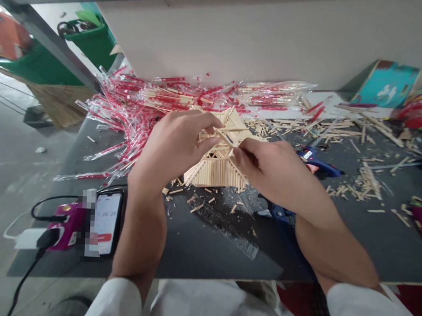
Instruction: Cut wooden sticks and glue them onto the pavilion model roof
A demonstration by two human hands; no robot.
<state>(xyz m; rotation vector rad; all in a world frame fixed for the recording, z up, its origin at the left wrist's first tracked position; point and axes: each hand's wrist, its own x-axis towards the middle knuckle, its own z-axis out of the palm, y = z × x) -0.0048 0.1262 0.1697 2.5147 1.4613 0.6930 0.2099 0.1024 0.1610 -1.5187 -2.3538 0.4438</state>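
Observation:
A small model roof built of pale wooden sticks [217, 170] stands on the dark table [200, 250]. My left hand [174, 145] rests on the model's upper left side, fingers pinched around a thin wooden stick [223, 137] laid against its top. My right hand [270, 167] comes in from the right, fingers closed on the lower end of the same stick. Both hands cover much of the model's upper part.
A heap of red-and-clear chopstick wrappers [136, 108] lies behind left. Cut stick pieces [356, 183] litter the right side. A blue glue gun [317, 165] lies behind my right hand. A clear ruler [229, 228] and a phone [106, 223] sit near the front edge.

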